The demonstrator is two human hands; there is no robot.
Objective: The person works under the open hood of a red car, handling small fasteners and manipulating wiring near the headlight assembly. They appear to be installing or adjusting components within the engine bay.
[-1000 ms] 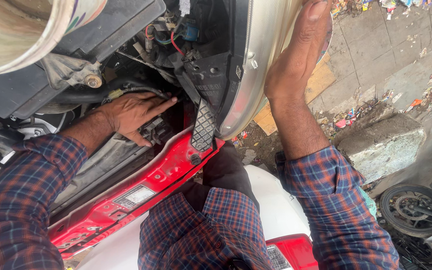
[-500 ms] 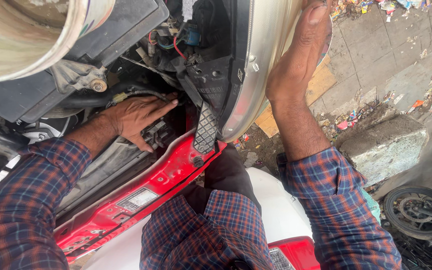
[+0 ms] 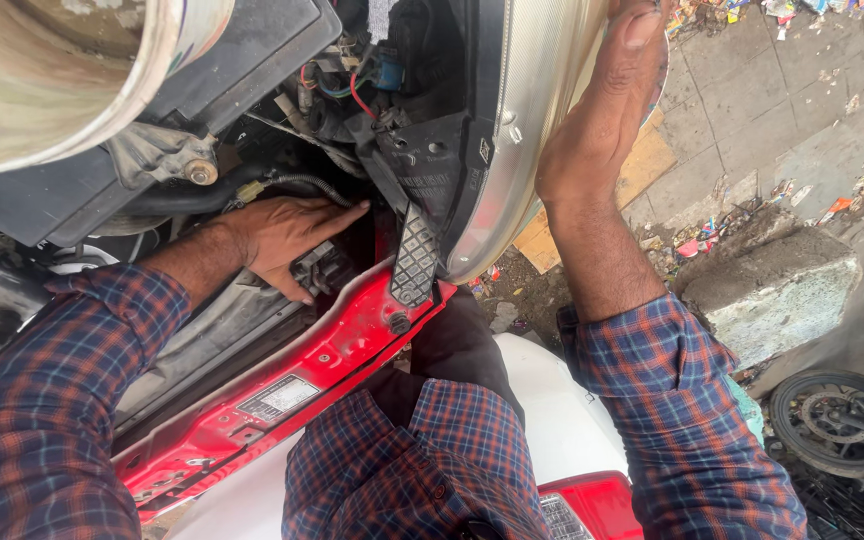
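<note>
The left hand [image 3: 287,240] reached flat into the engine bay, fingers stretched together beside a black corrugated hose [image 3: 302,185], gripping nothing visible. The right hand [image 3: 607,105] lay spread and pressed against the outer face of the headlamp unit [image 3: 522,130], which sat tilted above the red front crossmember [image 3: 302,375].

grey paved ground [image 3: 752,110] on the right carries scattered litter [image 3: 697,240] and a broken concrete block [image 3: 777,300], with a motorbike wheel [image 3: 827,420] nearer.
</note>
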